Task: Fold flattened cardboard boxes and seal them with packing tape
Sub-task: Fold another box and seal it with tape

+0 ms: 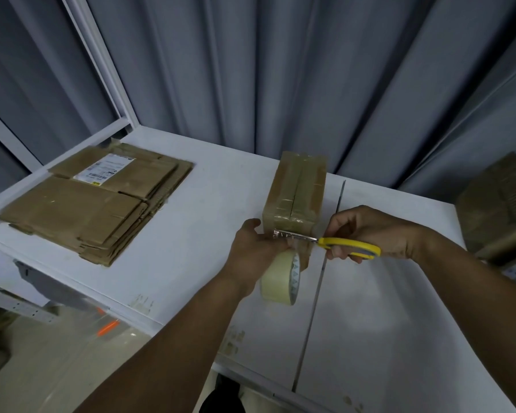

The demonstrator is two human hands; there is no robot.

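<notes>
Tape roll point(277, 281) pinched in left grip point(256, 248), right grip point(367, 231) clasping scissors point(349, 245), one box point(295, 192) nearly sealed; flattened stack point(96, 204) awaits folding.

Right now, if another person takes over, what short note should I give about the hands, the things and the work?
Left hand holds the tape roll at the near end of the box. Right hand grips the yellow scissors, blades across the tape between roll and box.
The box stands folded on the white table, top seam taped.
Done: this box folded, tape laid.
Left, it seems: cut the tape, press the end down, then fold the stack of flattened boxes at the table's left.
</notes>
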